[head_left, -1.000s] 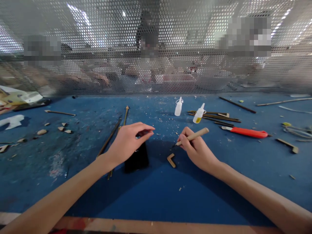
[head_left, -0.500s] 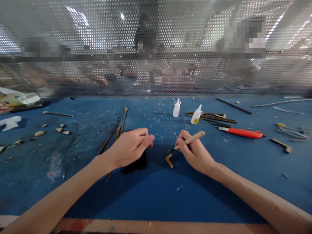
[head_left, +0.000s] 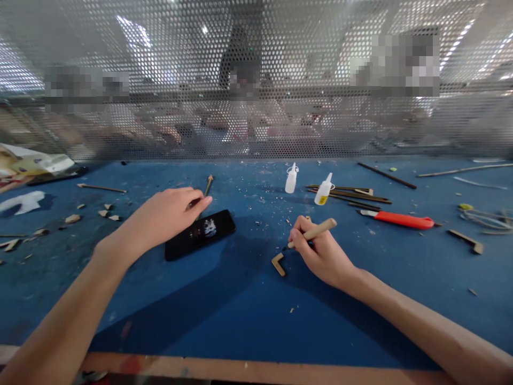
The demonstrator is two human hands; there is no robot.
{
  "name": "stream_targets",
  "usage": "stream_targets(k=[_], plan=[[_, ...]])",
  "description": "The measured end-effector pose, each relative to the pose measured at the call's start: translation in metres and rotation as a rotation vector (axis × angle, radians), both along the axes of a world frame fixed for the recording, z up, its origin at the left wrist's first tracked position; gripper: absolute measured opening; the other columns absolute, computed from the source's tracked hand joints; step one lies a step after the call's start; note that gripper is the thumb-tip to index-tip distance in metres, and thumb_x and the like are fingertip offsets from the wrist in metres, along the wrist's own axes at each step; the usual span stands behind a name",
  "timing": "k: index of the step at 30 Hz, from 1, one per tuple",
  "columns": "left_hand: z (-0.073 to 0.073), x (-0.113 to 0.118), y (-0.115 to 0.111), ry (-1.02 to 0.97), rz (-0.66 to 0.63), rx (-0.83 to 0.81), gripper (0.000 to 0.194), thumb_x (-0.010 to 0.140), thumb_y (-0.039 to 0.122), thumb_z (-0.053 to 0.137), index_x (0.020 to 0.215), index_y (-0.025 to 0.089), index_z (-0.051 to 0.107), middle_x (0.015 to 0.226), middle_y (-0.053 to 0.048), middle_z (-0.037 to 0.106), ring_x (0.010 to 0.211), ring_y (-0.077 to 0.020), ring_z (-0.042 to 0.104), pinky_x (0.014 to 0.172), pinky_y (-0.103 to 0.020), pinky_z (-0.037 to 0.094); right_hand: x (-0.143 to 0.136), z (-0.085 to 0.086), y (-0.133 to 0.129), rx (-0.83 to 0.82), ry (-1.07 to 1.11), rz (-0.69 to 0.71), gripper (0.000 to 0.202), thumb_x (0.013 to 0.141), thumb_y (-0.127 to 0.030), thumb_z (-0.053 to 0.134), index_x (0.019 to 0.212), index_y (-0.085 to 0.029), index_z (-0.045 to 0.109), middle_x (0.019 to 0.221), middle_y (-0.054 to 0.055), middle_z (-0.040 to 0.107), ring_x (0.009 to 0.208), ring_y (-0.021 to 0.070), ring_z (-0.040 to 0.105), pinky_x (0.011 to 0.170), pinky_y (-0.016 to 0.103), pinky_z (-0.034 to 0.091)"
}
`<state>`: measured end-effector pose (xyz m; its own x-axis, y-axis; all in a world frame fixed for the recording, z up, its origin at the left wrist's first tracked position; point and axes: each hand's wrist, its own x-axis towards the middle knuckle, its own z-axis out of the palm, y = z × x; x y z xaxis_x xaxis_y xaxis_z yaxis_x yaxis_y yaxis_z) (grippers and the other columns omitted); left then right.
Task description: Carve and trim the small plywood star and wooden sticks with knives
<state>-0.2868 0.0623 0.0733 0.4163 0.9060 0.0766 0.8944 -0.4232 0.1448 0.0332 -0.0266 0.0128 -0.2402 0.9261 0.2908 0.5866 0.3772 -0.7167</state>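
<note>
My right hand (head_left: 320,248) is closed around a wooden-handled tool (head_left: 320,229) with a short dark tip that points down and left. Just below that tip, a small L-shaped tan piece (head_left: 278,264) lies on the blue table. My left hand (head_left: 168,216) reaches over the upper left of a black phone (head_left: 212,229) with a lit picture on its screen. Its fingers are bent and the thumb is close to them; whatever they hold, if anything, is hidden. A thin stick with an arrow-shaped tip (head_left: 210,181) shows just beyond these fingers.
Two small white squeeze bottles (head_left: 291,179) (head_left: 324,190) stand near thin brown sticks (head_left: 356,194). A red-handled cutter (head_left: 404,219) lies to the right, with an L-shaped stick (head_left: 465,241) beyond it. Wood scraps (head_left: 72,218) are scattered left. A perforated metal screen (head_left: 256,128) borders the back.
My left hand has moved left and slightly up, away from the L-shaped piece. The phone has shifted up and left, and sticks once visible beside it no longer show. My right hand stays put.
</note>
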Motion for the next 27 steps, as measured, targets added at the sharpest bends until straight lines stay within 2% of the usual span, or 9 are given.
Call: stream_targets(k=[2, 5, 10, 13, 15, 18, 21, 24, 27], plan=[[-0.005, -0.011, -0.005, 0.05, 0.063, -0.049, 0.058, 0.088, 0.072, 0.047, 0.104, 0.022, 0.069, 0.106, -0.011, 0.068, 0.084, -0.0285, 0.065, 0.073, -0.037, 0.044, 0.0, 0.0, 0.0, 0.019, -0.012, 0.004, 0.025, 0.103, -0.03, 0.038, 0.08, -0.023, 0.044, 0.072, 0.0, 0.054, 0.069, 0.0163, 0.048, 0.064, 0.032, 0.038], [-0.017, -0.019, -0.006, 0.081, -0.01, -0.216, 0.07, 0.075, 0.078, 0.06, 0.121, 0.025, 0.063, 0.12, -0.011, 0.063, 0.103, -0.0327, 0.062, 0.081, -0.036, 0.046, 0.0, 0.0, 0.0, 0.033, -0.027, 0.01, 0.025, 0.102, -0.029, 0.038, 0.079, -0.023, 0.044, 0.073, 0.001, 0.057, 0.07, 0.0167, 0.05, 0.064, 0.032, 0.038], [-0.023, -0.019, 0.01, 0.066, -0.022, -0.344, 0.077, 0.063, 0.074, 0.071, 0.119, 0.022, 0.06, 0.118, -0.012, 0.062, 0.111, -0.0339, 0.059, 0.088, -0.037, 0.047, 0.0, 0.002, 0.0, 0.052, -0.034, 0.016, 0.025, 0.102, -0.029, 0.038, 0.079, -0.023, 0.042, 0.074, 0.002, 0.059, 0.069, 0.0163, 0.051, 0.063, 0.031, 0.039], [-0.023, -0.018, 0.013, 0.012, -0.006, -0.375, 0.072, 0.059, 0.068, 0.076, 0.111, 0.021, 0.059, 0.114, -0.013, 0.062, 0.105, -0.0327, 0.061, 0.084, -0.036, 0.048, 0.0, 0.003, -0.001, 0.061, -0.042, 0.007, 0.025, 0.103, -0.03, 0.038, 0.079, -0.023, 0.042, 0.072, 0.001, 0.056, 0.068, 0.0163, 0.049, 0.063, 0.032, 0.039], [-0.024, -0.018, 0.01, -0.018, 0.007, -0.337, 0.07, 0.057, 0.066, 0.078, 0.106, 0.02, 0.057, 0.114, -0.013, 0.062, 0.101, -0.0322, 0.062, 0.081, -0.036, 0.048, 0.001, 0.004, -0.002, 0.065, -0.046, -0.002, 0.026, 0.103, -0.03, 0.038, 0.078, -0.023, 0.042, 0.071, 0.001, 0.055, 0.066, 0.0161, 0.048, 0.062, 0.032, 0.039], [-0.024, -0.017, -0.001, -0.07, 0.05, -0.267, 0.076, 0.058, 0.063, 0.079, 0.113, 0.02, 0.051, 0.112, -0.012, 0.064, 0.091, -0.0299, 0.065, 0.074, -0.035, 0.049, 0.0, 0.004, -0.002, 0.063, -0.045, 0.006, 0.026, 0.103, -0.03, 0.038, 0.078, -0.023, 0.042, 0.072, 0.002, 0.058, 0.068, 0.0165, 0.05, 0.062, 0.032, 0.038], [-0.021, -0.013, -0.014, -0.106, 0.14, -0.264, 0.079, 0.062, 0.06, 0.079, 0.122, 0.02, 0.046, 0.093, -0.008, 0.068, 0.074, -0.0278, 0.067, 0.063, -0.034, 0.047, 0.0, 0.004, -0.002, 0.063, -0.048, 0.016, 0.025, 0.103, -0.03, 0.038, 0.079, -0.023, 0.043, 0.073, 0.002, 0.059, 0.07, 0.0171, 0.052, 0.062, 0.032, 0.038], [-0.019, -0.013, -0.025, -0.354, 0.238, -0.245, 0.074, 0.064, 0.059, 0.081, 0.121, 0.022, 0.05, 0.092, -0.007, 0.07, 0.074, -0.0278, 0.068, 0.059, -0.033, 0.049, 0.0, 0.003, -0.003, 0.064, -0.066, 0.011, 0.025, 0.103, -0.03, 0.038, 0.079, -0.024, 0.042, 0.073, 0.002, 0.06, 0.07, 0.0174, 0.052, 0.064, 0.032, 0.038], [-0.021, -0.02, -0.032, -0.859, 0.295, -0.351, 0.058, 0.077, 0.061, 0.073, 0.115, 0.02, 0.056, 0.084, -0.006, 0.07, 0.066, -0.0232, 0.068, 0.056, -0.033, 0.054, 0.0, 0.004, -0.004, 0.076, -0.074, 0.001, 0.025, 0.102, -0.03, 0.037, 0.078, -0.024, 0.041, 0.073, 0.002, 0.06, 0.069, 0.0177, 0.052, 0.065, 0.033, 0.038]])
